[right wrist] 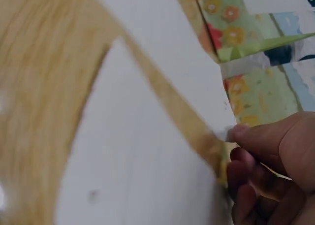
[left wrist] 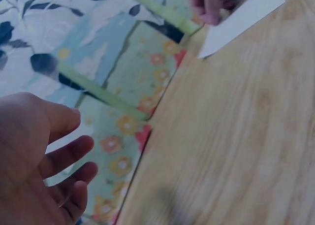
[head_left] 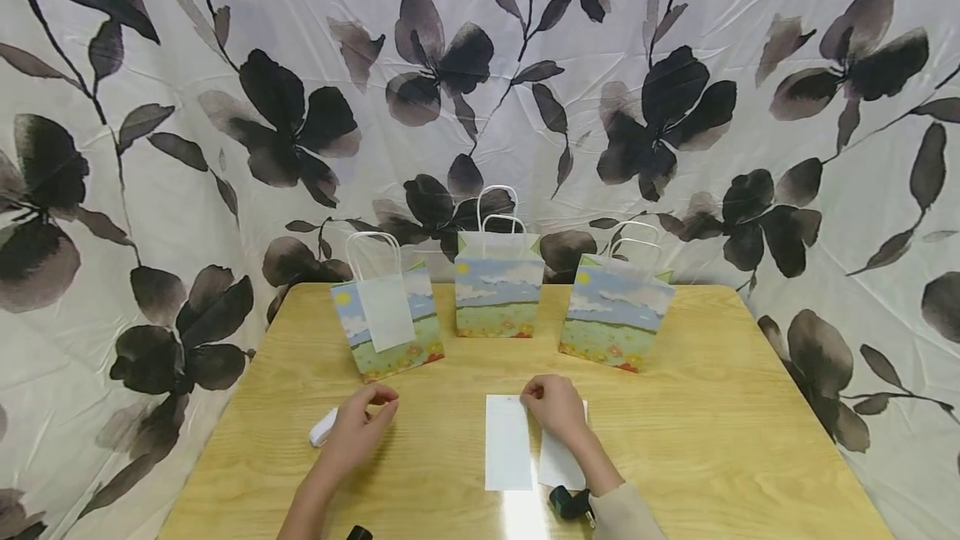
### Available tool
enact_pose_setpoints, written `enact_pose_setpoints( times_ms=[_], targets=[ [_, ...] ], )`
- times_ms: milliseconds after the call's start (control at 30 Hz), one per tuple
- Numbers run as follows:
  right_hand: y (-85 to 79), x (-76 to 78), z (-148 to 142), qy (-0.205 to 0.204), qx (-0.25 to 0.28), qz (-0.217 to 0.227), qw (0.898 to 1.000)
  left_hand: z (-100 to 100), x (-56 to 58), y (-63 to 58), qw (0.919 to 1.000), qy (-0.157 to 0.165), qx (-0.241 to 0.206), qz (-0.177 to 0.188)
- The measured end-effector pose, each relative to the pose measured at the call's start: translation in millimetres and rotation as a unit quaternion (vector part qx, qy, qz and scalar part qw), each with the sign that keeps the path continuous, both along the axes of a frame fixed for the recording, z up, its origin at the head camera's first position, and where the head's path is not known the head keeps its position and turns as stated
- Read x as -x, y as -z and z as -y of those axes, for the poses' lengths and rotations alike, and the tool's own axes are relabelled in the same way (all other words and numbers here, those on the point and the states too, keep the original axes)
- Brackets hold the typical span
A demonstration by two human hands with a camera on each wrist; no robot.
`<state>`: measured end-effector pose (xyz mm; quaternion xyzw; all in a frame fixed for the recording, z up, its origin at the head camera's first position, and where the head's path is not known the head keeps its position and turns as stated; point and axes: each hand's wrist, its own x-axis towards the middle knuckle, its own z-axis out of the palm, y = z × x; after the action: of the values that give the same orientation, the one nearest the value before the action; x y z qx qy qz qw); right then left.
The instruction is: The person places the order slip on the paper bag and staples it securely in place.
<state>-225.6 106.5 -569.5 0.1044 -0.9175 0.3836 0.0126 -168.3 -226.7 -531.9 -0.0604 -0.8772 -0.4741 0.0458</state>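
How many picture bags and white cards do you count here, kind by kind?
Picture bags: 3
White cards: 3 (1 over the front of the left bag, 2 by the right hand)
Total: 6

Bags (head_left: 498, 298) printed with blue sky, white clouds, yellow sun and green meadow dotted with red, orange and yellow flowers; handles (head_left: 497, 187) white, side folds (right wrist: 246, 49) light green. Cards (head_left: 507, 448) plain white; surface (head_left: 720, 415) yellow-brown wood grain; sleeve (head_left: 628, 512) beige. Cloth (head_left: 570, 115) off-white, black-grey floral pattern.
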Motion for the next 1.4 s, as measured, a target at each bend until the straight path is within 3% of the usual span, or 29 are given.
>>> enact_pose_setpoints(
  times_ms=[133,300,533,700,867,1067,1267,1400],
  targets=[
    [-11.2,-2.7,-2.6,-0.017,0.063,0.023,0.998,-14.5,5.4,5.4,0.9986,0.04,-0.018,0.031],
    [-30.1,-2.5,-2.6,-0.039,0.12,0.049,0.991,-26.2,14.4,6.2,0.9958,0.079,-0.007,0.045],
    [-45.4,2.1,-1.6,-0.055,0.152,0.051,0.985,-45.7,31.9,-5.1,0.9912,0.13,0.011,0.025],
    [-51.5,3.4,-0.6,-0.066,0.163,0.041,0.983,-53.2,41.6,-6.0,0.9879,0.154,0.015,0.013],
    [-66.1,8.8,1.2,-0.069,0.152,0.008,0.986,-61.7,51.1,-16.9,0.9878,0.155,0.017,0.002],
    [-84.9,20.7,2.0,-0.052,0.152,0.015,0.987,-76.0,65.3,-33.5,0.9865,0.16,0.033,-0.014],
    [-106.8,44.9,5.4,-0.073,0.153,-0.034,0.985,-89.6,85.3,-58.0,0.9933,0.107,0.031,-0.033],
    [-116.6,54.2,6.7,-0.079,0.165,-0.031,0.983,-95.0,94.6,-73.3,0.994,0.079,0.053,-0.054]
  ],
)
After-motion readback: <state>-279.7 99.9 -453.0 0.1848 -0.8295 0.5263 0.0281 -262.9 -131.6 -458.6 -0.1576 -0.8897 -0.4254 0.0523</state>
